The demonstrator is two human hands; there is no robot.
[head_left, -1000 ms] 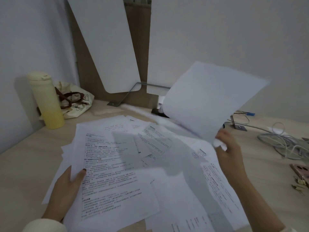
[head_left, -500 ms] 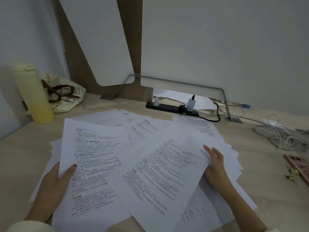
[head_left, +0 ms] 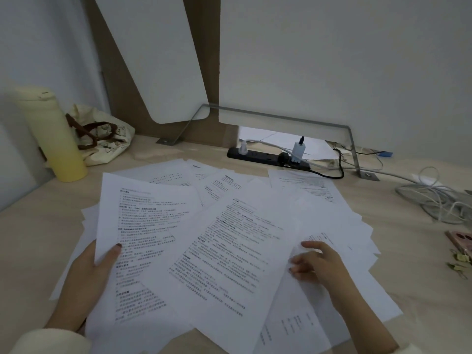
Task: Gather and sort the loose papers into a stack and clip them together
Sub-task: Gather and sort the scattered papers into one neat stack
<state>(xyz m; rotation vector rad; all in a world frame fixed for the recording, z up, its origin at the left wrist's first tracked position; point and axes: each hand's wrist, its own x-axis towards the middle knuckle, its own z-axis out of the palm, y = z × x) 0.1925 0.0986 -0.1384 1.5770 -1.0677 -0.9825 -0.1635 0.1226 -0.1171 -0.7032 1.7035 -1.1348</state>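
Observation:
Several loose printed papers [head_left: 255, 190] lie fanned out across the wooden desk [head_left: 30, 238]. My left hand [head_left: 86, 282] grips the left edge of a printed sheet [head_left: 143, 226], thumb on top and fingers beneath. A second printed sheet [head_left: 229, 254] lies slanted over the middle of the pile. My right hand [head_left: 316, 264] rests on the papers at that sheet's right edge, fingers loosely bent and pointing left. Small binder clips [head_left: 457, 261] lie at the desk's far right.
A yellow bottle [head_left: 51, 134] and a cloth bag [head_left: 102, 139] stand at the back left. At the back, a black power strip [head_left: 265, 158] with plugs sits under a metal bracket. Coiled grey cables [head_left: 434, 200] and a pink phone [head_left: 459, 238] lie at the right.
The sheet my right hand held raised has come down onto the middle of the pile, printed side up. The hand let it go and now rests at its right edge. My left hand kept its grip.

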